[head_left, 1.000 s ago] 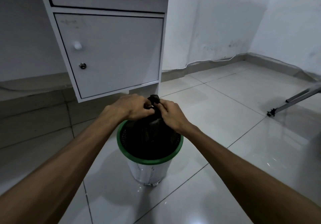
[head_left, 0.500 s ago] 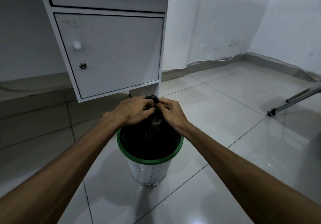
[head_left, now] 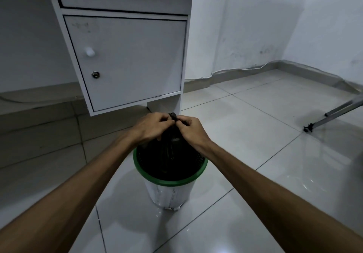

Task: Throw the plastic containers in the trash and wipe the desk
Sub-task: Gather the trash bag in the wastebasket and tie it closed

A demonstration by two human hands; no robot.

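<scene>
Both hands, the left hand [head_left: 152, 127] and right hand [head_left: 189, 128], pinch the gathered neck of the black bag [head_left: 169, 154], now drawn slightly higher and tighter than a second ago, directly above the bin [head_left: 170, 183]. Containers are presumably bagged; wiping remains. No writing is readable.

The black bag [head_left: 169, 154] fills the bin [head_left: 170, 182], so whatever lies inside cannot be seen, and its gathered top is mostly covered by the left hand [head_left: 153, 128] and right hand [head_left: 189, 129], whose fingers [head_left: 167, 122] curl out of sight around it. The cabinet [head_left: 125, 56] is cut off by the top edge, hiding its worktop. The metal legs [head_left: 337, 113] run off the right edge.
</scene>
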